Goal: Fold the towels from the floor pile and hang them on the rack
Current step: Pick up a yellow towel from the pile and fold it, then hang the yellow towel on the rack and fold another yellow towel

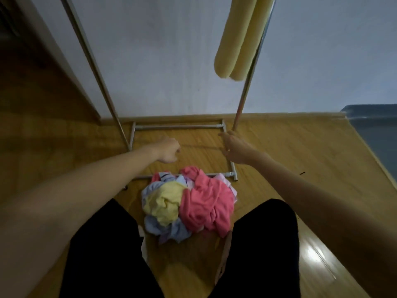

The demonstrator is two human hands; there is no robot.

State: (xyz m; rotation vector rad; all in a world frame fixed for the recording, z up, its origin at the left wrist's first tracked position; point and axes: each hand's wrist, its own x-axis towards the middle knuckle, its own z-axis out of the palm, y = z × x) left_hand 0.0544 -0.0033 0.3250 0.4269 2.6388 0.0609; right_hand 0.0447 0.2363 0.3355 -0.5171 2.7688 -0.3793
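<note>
A pile of crumpled towels point(189, 203) in pink, yellow and pale blue lies on the wooden floor between my legs, against the front bar of the metal rack point(178, 126). A folded yellow towel point(238, 37) hangs from the rack's top at the upper right. My left hand point(168, 150) hovers above the floor behind the pile with its fingers curled in and nothing in it. My right hand point(235, 148) is stretched out near the rack's right base bar, fingers apart, holding nothing.
The rack's two slanted uprights point(94, 67) rise against the pale wall point(163, 61). A dark door frame point(43, 61) is at the left. A blue mat point(373, 125) lies at the right. My black trouser legs point(103, 254) flank the pile.
</note>
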